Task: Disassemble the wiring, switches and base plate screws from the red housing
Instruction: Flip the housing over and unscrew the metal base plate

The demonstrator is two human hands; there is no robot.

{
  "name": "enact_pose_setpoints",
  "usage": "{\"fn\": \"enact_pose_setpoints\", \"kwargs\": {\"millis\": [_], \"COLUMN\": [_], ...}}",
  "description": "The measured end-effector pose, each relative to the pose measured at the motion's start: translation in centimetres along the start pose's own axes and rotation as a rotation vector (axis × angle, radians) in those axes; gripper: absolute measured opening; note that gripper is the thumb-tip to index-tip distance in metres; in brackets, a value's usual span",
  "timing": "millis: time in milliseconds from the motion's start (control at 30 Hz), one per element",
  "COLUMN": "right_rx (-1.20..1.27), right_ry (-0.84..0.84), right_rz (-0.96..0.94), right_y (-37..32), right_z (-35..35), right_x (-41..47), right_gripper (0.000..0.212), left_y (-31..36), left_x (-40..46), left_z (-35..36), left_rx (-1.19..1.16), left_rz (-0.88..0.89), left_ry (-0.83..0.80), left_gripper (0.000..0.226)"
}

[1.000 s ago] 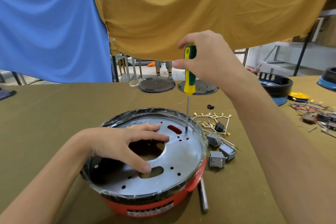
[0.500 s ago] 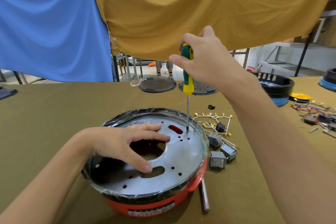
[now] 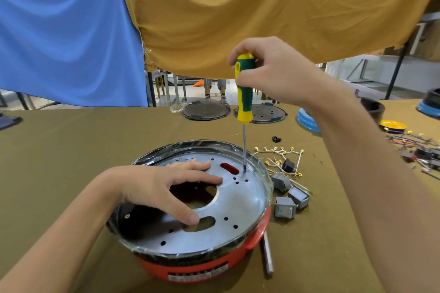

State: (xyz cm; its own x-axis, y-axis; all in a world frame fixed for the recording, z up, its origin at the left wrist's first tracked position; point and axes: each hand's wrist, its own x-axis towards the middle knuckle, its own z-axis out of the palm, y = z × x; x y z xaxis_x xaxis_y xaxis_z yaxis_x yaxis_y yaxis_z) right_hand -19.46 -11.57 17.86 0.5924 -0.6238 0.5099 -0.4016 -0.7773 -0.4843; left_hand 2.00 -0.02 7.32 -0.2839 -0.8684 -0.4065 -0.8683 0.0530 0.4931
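A: Where is the tip sitting?
B: The right hand (image 3: 273, 74) is gripping the green-and-yellow-handled screwdriver (image 3: 243, 93) upright, tip at two o'clock on the round silver base plate (image 3: 240, 207).
A: And the left hand (image 3: 164, 188)?
B: Pressing flat, fingers spread, at nine o'clock inside the round red housing (image 3: 257, 233).

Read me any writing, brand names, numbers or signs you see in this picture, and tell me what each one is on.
No text can be read here.
White label on the front of the red housing: dark print, too blurred to read.
Gray switches beside the housing: faint marks on their faces, too small to read.
Screwdriver, base plate, hanging cloths: no writing visible.
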Motion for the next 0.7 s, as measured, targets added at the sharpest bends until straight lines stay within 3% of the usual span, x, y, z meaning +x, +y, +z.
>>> {"fn": "enact_pose_setpoints", "kwargs": {"millis": [33,133,233,500,600,700], "right_rx": [-0.051,-0.220,-0.208,0.033,-0.046,-0.139], "right_ry": [0.044,0.180,0.223,0.039,0.076,0.112], "right_rz": [-0.012,0.006,0.010,0.014,-0.009,-0.016], "right_y": [0.1,0.3,0.1,-0.3,-0.2,0.1], "right_z": [0.5,1.3,1.1,0.0,0.7,1.3], "right_x": [0.1,0.3,0.3,0.3,0.3,0.3], "right_gripper": [0.016,0.031,0.040,0.033,0.018,0.029], "left_y": [0.0,0.0,0.1,0.0,0.0,0.1], "left_x": [0.0,0.0,-0.1,0.1,0.0,-0.1], "left_z": [0.0,-0.1,0.0,-0.1,-0.1,-0.1], "left_rx": [0.004,0.008,0.013,0.004,-0.002,-0.004], "left_rz": [0.002,0.004,0.000,-0.002,-0.003,-0.004], "left_ry": [-0.002,-0.004,-0.004,-0.004,-0.008,-0.008], "left_gripper": [0.075,0.075,0.075,0.075,0.075,0.075]}}
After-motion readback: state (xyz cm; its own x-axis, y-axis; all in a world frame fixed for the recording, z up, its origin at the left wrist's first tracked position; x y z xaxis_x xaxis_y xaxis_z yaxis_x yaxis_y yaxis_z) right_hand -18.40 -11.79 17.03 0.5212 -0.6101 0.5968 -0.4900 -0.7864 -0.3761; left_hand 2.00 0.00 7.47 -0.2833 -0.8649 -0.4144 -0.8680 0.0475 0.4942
